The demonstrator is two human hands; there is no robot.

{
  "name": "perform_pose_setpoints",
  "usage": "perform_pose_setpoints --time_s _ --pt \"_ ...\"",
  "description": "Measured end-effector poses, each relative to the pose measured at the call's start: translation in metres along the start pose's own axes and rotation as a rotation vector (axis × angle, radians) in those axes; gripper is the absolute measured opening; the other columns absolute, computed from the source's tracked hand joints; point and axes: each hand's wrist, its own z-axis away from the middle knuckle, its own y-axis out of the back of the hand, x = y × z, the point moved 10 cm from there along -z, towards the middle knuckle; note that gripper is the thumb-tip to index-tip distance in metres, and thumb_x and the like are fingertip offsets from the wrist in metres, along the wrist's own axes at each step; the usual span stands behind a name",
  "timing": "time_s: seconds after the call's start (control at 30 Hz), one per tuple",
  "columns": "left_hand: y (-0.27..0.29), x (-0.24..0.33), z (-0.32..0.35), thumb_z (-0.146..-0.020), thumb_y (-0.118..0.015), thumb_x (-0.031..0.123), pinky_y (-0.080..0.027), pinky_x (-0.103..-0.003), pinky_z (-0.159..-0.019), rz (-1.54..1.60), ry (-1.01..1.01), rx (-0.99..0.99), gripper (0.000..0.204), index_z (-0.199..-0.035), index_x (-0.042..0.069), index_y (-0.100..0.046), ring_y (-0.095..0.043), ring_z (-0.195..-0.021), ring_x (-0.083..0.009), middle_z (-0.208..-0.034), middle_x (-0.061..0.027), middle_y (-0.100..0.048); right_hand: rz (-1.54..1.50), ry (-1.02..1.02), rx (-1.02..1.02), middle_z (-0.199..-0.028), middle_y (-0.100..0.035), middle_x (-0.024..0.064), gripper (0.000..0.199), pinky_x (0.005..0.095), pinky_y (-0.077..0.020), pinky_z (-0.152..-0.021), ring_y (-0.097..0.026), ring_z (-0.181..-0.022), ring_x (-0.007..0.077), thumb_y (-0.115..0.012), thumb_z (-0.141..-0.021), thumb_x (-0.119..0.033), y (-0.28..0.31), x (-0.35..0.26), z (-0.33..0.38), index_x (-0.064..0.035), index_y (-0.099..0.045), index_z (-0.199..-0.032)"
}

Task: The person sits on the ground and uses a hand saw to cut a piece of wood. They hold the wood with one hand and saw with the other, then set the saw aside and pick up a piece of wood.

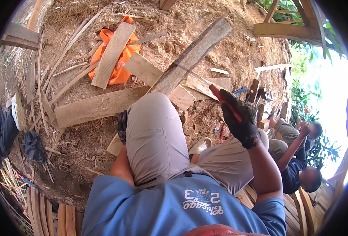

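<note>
So from the head view I've got the right hand [240, 118], in a black glove, wrapped tight around the red handle of a machete [205, 84]. The blade runs up and left from the fist, and its far end lies across a long grey plank [191, 55] that slants over the sawdust-covered ground [83, 145]. The left hand [122, 126] is mostly tucked behind the left knee [152, 122]; I only see a strip of black glove at the knee's edge, so I honestly can't tell if it's gripping anything or just resting there, though it sits right by the flat pale board [97, 107] lying in front of the knee.

Further up there's an orange bag [121, 69] with another board [112, 55] laid across it. Thin wood strips [40, 90] are scattered to the left. On the right, well apart from my hands, a person in dark clothes [299, 165] sits with a raised arm. A sandal [199, 146] shows between the knees.
</note>
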Motion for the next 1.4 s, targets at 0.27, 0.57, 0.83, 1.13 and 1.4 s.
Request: perform_pose_setpoints --time_s 0.27,0.57,0.83,1.13,1.4 --pt "0.0 0.003 0.004 -0.102 -0.06 0.028 -0.045 -0.045 -0.121 0.0 -0.005 -0.007 0.066 -0.162 0.008 -0.042 -0.045 -0.151 -0.033 -0.163 -0.0129 -0.047 0.075 0.023 -0.049 -0.121 -0.078 0.0193 0.044 0.038 -0.0611 -0.088 -0.08 -0.105 0.0294 -0.071 -0.101 -0.006 0.001 -0.006 0.0 -0.0082 -0.067 -0.144" --pt "0.002 0.005 0.006 -0.102 -0.06 0.03 -0.044 -0.046 -0.121 -0.013 -0.001 -0.013 0.066 -0.163 0.009 -0.041 -0.045 -0.151 -0.0333 -0.163 -0.0134 -0.046 0.021 0.07 -0.018 -0.118 -0.079 0.019 0.043 0.0398 -0.0621 -0.085 -0.08 -0.1 0.031 -0.074 -0.099 -0.007 -0.003 -0.001 0.003 -0.0098 -0.069 -0.142" --pt "0.003 0.008 0.006 -0.103 -0.06 0.031 -0.044 -0.046 -0.121 -0.009 -0.003 -0.023 0.067 -0.163 0.009 -0.041 -0.045 -0.152 -0.0335 -0.164 -0.0138 -0.046 0.05 0.035 0.008 -0.114 -0.08 0.0194 0.039 0.0395 -0.0622 -0.081 -0.08 -0.097 0.031 -0.072 -0.101 -0.012 0.003 0.008 0.001 -0.0098 -0.07 -0.14" --pt "-0.007 0.008 0.004 -0.103 -0.059 0.033 -0.044 -0.046 -0.121 -0.004 -0.008 -0.045 0.067 -0.163 0.01 -0.041 -0.045 -0.152 -0.0337 -0.164 -0.0143 -0.045 0.074 0.019 0.006 -0.12 -0.079 0.0189 0.038 0.0373 -0.0613 -0.09 -0.08 -0.106 0.0274 -0.07 -0.103 -0.012 0.005 0.003 -0.002 -0.0073 -0.07 -0.14" --pt "0.003 0.009 0.007 -0.103 -0.059 0.035 -0.044 -0.046 -0.121 -0.009 -0.002 -0.029 0.067 -0.163 0.01 -0.041 -0.044 -0.152 -0.0339 -0.165 -0.0147 -0.045 -0.02 -0.063 -0.111 -0.119 -0.079 0.0182 0.038 0.038 -0.0612 -0.089 -0.08 -0.103 0.0275 -0.067 -0.104 -0.01 0.012 0.014 -0.016 -0.0078 -0.068 -0.142"
